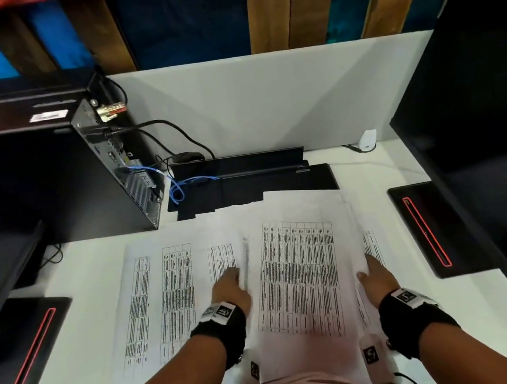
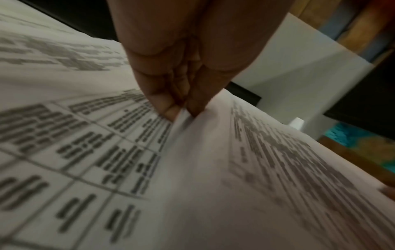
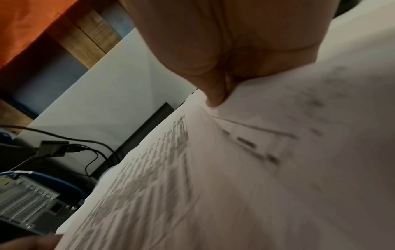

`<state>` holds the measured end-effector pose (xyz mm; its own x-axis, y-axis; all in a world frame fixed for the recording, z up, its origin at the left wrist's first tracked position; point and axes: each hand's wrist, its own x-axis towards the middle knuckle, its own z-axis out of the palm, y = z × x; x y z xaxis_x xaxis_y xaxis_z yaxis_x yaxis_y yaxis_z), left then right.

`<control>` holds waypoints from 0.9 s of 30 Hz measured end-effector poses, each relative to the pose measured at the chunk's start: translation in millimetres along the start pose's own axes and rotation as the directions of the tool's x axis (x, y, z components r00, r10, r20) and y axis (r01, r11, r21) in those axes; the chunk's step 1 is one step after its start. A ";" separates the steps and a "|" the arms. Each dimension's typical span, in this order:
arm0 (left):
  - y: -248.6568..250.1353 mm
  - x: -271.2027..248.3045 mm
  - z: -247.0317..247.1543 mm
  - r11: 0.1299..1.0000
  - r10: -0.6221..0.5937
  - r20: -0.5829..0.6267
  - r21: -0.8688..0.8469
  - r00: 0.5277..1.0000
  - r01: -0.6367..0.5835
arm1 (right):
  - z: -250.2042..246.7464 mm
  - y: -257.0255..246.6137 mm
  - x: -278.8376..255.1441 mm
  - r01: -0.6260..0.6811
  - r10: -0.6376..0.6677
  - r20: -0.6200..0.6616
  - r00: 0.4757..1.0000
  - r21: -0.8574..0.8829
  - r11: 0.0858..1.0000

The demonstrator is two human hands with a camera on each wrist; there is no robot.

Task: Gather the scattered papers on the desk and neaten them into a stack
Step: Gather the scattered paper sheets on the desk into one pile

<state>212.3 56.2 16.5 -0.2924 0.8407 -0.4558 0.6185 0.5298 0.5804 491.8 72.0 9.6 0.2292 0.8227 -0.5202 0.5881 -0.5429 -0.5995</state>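
Observation:
Printed sheets with tables lie fanned over the white desk (image 1: 413,316). A central pile of papers (image 1: 298,278) overlaps spread sheets on the left (image 1: 160,303) and a few on the right (image 1: 373,245). My left hand (image 1: 231,283) pinches the central pile's left edge between thumb and fingertips (image 2: 169,113); the edge is lifted (image 2: 181,121). My right hand (image 1: 369,268) holds the pile's right edge. In the right wrist view the thumb (image 3: 214,99) presses into the paper (image 3: 235,169), which hides the other fingers.
A black computer tower (image 1: 125,167) with cables and a blue network cable (image 1: 177,188) stands at the back left. A black cable tray (image 1: 242,173) lies behind the papers. Monitors with red-lit stand bases flank the desk, left (image 1: 27,360) and right (image 1: 428,228). A white adapter (image 1: 367,140) sits at the back right.

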 end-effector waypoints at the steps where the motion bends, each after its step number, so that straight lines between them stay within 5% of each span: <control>1: 2.3 -1.0 5.3 0.999 0.033 0.037 0.017 0.999 -0.034 | 0.0 -2.5 -1.1 0.008 -0.008 0.012 1.000 0.004 1.000; 7: 5.1 4.3 14.7 0.976 0.142 0.236 0.128 0.961 -0.175 | 12.0 -7.3 -0.6 0.046 -0.047 0.052 0.998 0.029 0.999; 9: 0.1 9.9 1.5 0.984 0.120 0.182 0.105 0.976 -0.141 | 11.8 -7.3 -1.4 0.040 -0.040 0.038 0.998 0.001 0.999; 13: -43.0 24.4 -59.5 0.985 -0.109 -0.183 0.109 0.977 0.131 | 7.3 -1.8 1.3 0.012 -0.012 -0.016 1.000 -0.002 1.000; 17: -101.6 8.9 -109.6 0.872 -0.441 -0.395 0.026 0.806 0.489 | 8.0 -2.2 2.0 -0.003 0.003 -0.023 1.000 0.004 1.000; 19: -125.4 6.8 -115.8 0.839 -0.503 -0.385 -0.001 0.774 0.545 | 9.2 -0.9 4.2 0.003 -0.002 -0.025 1.000 0.025 1.000; 27: -124.6 19.7 -85.4 0.939 -0.342 -0.224 -0.117 0.913 0.323 | 16.2 -0.2 2.6 0.062 -0.065 0.018 0.998 0.116 0.991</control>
<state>67.1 16.2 -7.2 -0.6417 0.6114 -0.4630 0.4009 0.7821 0.4771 479.7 71.6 -1.5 0.1768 0.8531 -0.4908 0.5072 -0.5064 -0.6974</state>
